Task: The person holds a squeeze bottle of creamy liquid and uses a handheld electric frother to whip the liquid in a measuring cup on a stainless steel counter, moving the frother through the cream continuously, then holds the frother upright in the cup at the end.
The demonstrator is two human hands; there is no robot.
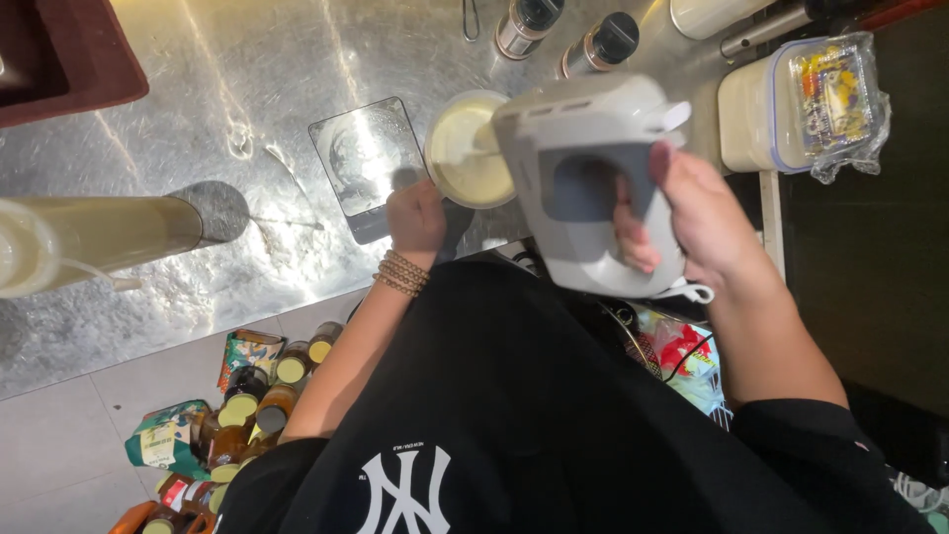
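Holding the grey hand mixer (593, 178) by its handle, my right hand (692, 213) has its fingers (633, 242) wrapped through the grip opening, closed firmly around it. The mixer's front end points down over a round cup (465, 148) of pale, creamy mixture that stands on the steel worktop (198, 89), just beside a square clear glass board (366, 158). My left hand (417, 216) sits at the near side of the cup, fingers curled shut, and seems to be steadying a dark handle or base there; I cannot tell exactly what it grips, since the hand covers it.

To do this well, I judge that the mixer should stay upright and centred over the cup, so the beaters, hidden under the body from here, do not scrape the wall or throw mixture over the rim. The cup is small next to the mixer, so the steadying hand matters: a firm hold low down should stop it spinning or tipping. I would keep my wrist level and the beaters sunk in the mixture.

Two dark-capped jars (568, 35) stand behind the cup and a lidded plastic box (761, 114) sits to the right, near enough to catch splashes. A tall pale cylinder (99, 237) lies at the left, well apart. Bottles and packets (237, 405) crowd the floor by my legs.
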